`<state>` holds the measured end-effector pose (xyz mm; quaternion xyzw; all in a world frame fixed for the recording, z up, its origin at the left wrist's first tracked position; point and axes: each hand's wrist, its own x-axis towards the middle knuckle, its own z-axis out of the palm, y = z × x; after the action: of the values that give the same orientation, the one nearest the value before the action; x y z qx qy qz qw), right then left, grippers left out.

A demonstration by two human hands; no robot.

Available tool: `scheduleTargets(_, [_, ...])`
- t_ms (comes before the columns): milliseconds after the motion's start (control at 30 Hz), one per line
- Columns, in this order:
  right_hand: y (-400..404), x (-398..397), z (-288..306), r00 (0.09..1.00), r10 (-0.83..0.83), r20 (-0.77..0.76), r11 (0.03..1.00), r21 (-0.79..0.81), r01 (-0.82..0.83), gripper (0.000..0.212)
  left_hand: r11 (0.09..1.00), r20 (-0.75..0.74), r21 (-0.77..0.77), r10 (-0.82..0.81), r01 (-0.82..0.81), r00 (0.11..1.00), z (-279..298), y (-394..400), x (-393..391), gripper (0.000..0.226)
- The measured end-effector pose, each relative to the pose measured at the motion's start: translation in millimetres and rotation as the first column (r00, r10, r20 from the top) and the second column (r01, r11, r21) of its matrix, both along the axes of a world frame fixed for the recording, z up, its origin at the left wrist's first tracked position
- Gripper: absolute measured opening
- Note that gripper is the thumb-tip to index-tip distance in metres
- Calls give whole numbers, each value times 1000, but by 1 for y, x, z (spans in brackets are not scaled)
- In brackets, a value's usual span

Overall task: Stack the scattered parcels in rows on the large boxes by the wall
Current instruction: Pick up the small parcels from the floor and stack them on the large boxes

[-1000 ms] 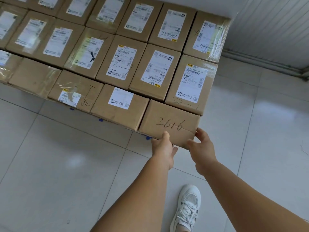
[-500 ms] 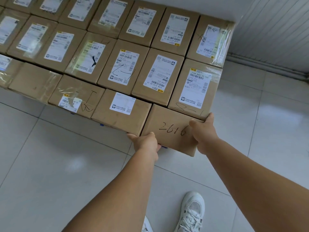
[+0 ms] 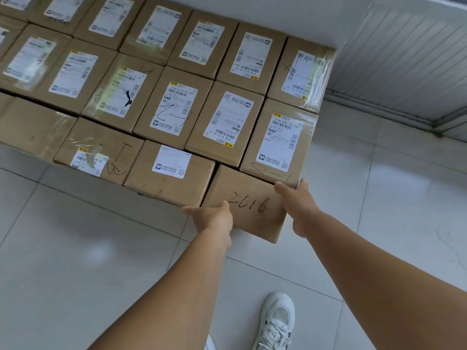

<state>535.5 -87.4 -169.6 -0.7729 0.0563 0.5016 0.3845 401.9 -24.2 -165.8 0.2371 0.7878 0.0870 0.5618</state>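
Two hands (image 3: 214,218) on one parcel (image 3: 246,205)

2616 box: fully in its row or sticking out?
Sticking out. The 2616 box overhangs the front edge past the neighbouring labelled box, left hand and right hand gripping its sides.

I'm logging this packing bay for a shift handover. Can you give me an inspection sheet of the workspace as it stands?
Surface: pale tiled floor, glossy.
Job's things: brown parcel marked 2616 at the near right corner of the labelled parcel rows.
Clutter: nothing seen.
Hands: left hand grips the parcel's near left edge; right hand grips its right side.
Cables: nothing seen.
Surroundings: ribbed white wall panel; white sneaker on the floor.
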Motion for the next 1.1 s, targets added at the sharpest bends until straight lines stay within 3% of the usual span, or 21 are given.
scheduleTargets(67, [-1,-2,11,998,-61,-32,998,-31,60,72,992,-50,63,-105,108,993,11,-4,4,99])
scheduleTargets(200, [-12,-6,32,981,-167,-97,984,-72,160,65,867,-165,259,-394,425,904,31,-13,12,97])
scheduleTargets(300, [-20,-1,45,966,-232,-112,972,-65,226,62,647,-259,353,-626,676,735,44,-15,24,89])
scheduleTargets(400, [-27,17,44,960,-260,-105,966,-31,258,45,345,-325,412,-810,844,489,52,-10,46,84])
scheduleTargets(467, [-27,33,37,959,-265,-102,964,-6,266,40,160,-382,415,-863,896,331,50,-2,67,80])
scheduleTargets(567, [-22,59,19,914,-356,-196,932,3,364,53,-17,-468,349,-869,937,159,40,15,110,77])
scheduleTargets(667, [-15,93,2,876,-396,-277,912,-11,409,60,-92,-528,223,-849,971,41,30,37,160,79])
scheduleTargets(1000, [39,194,-65,880,-318,-352,943,-24,331,58,-316,-664,-80,-691,946,-287,-10,105,300,94])
scheduleTargets(1100, [62,202,-84,877,-294,-380,948,0,318,57,-330,-653,-134,-680,934,-334,-25,115,313,102])
